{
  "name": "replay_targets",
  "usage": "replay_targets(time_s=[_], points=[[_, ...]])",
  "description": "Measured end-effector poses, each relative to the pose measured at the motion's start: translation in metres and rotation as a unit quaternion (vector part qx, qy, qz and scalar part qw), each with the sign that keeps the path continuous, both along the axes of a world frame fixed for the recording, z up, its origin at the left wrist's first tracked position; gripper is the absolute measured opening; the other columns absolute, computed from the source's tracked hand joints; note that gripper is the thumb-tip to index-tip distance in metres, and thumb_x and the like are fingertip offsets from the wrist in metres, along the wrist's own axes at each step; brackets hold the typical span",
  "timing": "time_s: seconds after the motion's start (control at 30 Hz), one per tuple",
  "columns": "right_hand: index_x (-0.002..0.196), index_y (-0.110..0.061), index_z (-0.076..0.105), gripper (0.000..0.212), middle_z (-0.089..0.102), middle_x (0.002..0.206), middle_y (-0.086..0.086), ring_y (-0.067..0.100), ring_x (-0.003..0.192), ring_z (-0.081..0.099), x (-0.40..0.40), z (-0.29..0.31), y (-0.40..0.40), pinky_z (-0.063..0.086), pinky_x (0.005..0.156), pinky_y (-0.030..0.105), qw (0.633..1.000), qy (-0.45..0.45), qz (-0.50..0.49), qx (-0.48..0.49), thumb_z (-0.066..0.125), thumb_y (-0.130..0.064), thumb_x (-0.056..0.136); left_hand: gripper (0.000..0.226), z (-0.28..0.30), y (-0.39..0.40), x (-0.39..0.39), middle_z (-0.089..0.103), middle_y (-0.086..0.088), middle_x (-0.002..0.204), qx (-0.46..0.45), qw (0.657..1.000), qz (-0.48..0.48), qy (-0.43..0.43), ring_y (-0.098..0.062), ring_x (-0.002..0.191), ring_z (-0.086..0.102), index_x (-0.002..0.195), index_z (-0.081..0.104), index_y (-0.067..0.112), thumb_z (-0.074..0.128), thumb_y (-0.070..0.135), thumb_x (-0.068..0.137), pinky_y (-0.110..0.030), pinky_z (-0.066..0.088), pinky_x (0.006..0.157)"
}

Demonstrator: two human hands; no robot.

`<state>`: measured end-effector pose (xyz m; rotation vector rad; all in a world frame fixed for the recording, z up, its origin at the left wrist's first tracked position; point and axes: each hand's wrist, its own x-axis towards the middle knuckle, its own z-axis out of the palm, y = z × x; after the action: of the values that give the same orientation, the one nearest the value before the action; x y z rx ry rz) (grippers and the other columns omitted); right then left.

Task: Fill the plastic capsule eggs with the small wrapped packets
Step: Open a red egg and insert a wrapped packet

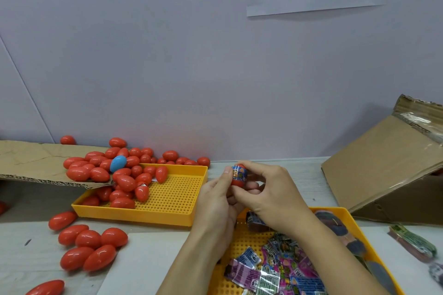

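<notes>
Red egg half (237,181) upright, long axis vertical, packet (239,172) sticking out top; left hand (217,201) and right hand (268,191) fingers pinch it. Left tray (172,218): closed red eggs (124,181). Right tray (345,216): packets (275,268).

grey table (282,167), yellow trays (182,216) (perforated), red eggs (88,239)

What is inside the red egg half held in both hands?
A blue printed packet sticks out of the red egg half. Its lower part, and anything beneath it, is hidden by the shell and fingers.
</notes>
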<state>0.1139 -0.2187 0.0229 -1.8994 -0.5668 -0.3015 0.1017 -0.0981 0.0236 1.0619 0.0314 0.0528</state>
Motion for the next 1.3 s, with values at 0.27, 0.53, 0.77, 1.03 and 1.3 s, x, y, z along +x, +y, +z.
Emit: replay_targets(time_s=[0.27, 0.53, 0.77, 1.03, 1.3], points=[[0.111, -0.046, 0.065, 0.046, 0.070, 0.106, -0.012, 0.004, 0.100, 0.067, 0.001, 0.000, 0.003, 0.059, 0.081, 0.026, 0.998, 0.007, -0.027, 0.053, 0.087, -0.027, 0.074, 0.041, 0.006, 0.006, -0.005, 0.065, -0.022, 0.075, -0.162, 0.977, -0.129, 0.053, -0.034, 0.075, 0.070, 0.101, 0.065, -0.008, 0.049, 0.027, 0.089, -0.038, 0.061, 0.068], [0.108, -0.046, 0.068, 0.046, 0.071, 0.103, -0.013, 0.003, 0.101, 0.067, -0.002, 0.004, 0.005, 0.058, 0.081, 0.021, 0.997, 0.007, -0.012, 0.074, 0.088, -0.024, 0.072, 0.042, 0.005, 0.009, -0.005, 0.067, -0.022, 0.076, -0.233, 0.952, -0.191, 0.049, -0.033, 0.074, 0.072, 0.088, 0.074, -0.009, 0.046, 0.023, 0.085, -0.036, 0.061, 0.068], [0.108, -0.042, 0.069, 0.044, 0.071, 0.101, -0.014, 0.002, 0.101, 0.067, -0.001, 0.001, 0.004, 0.058, 0.075, 0.023, 0.998, 0.005, -0.032, 0.061, 0.086, -0.019, 0.074, 0.035, 0.006, 0.005, -0.004, 0.066, -0.020, 0.075, -0.165, 0.976, -0.135, 0.048, -0.033, 0.068, 0.071, 0.094, 0.068, -0.004, 0.055, 0.026, 0.081, -0.037, 0.059, 0.058], [0.114, -0.038, 0.069, 0.043, 0.071, 0.105, -0.018, -0.002, 0.106, 0.063, 0.002, -0.002, 0.002, 0.059, 0.076, 0.027, 0.998, 0.019, -0.046, 0.048, 0.077, -0.010, 0.082, 0.023, 0.001, 0.007, -0.001, 0.070, -0.017, 0.083, -0.102, 0.991, -0.079, 0.035, -0.031, 0.077, 0.074, 0.089, 0.076, 0.003, 0.069, 0.022, 0.080, -0.042, 0.062, 0.076], [0.115, -0.039, 0.067, 0.042, 0.069, 0.110, -0.019, -0.003, 0.112, 0.060, 0.001, -0.003, 0.000, 0.058, 0.085, 0.028, 0.998, 0.022, -0.045, 0.045, 0.075, -0.011, 0.084, 0.022, -0.002, 0.007, 0.000, 0.072, -0.020, 0.089, -0.079, 0.995, -0.052, 0.024, -0.028, 0.079, 0.074, 0.087, 0.079, 0.005, 0.072, 0.024, 0.078, -0.036, 0.061, 0.066]])
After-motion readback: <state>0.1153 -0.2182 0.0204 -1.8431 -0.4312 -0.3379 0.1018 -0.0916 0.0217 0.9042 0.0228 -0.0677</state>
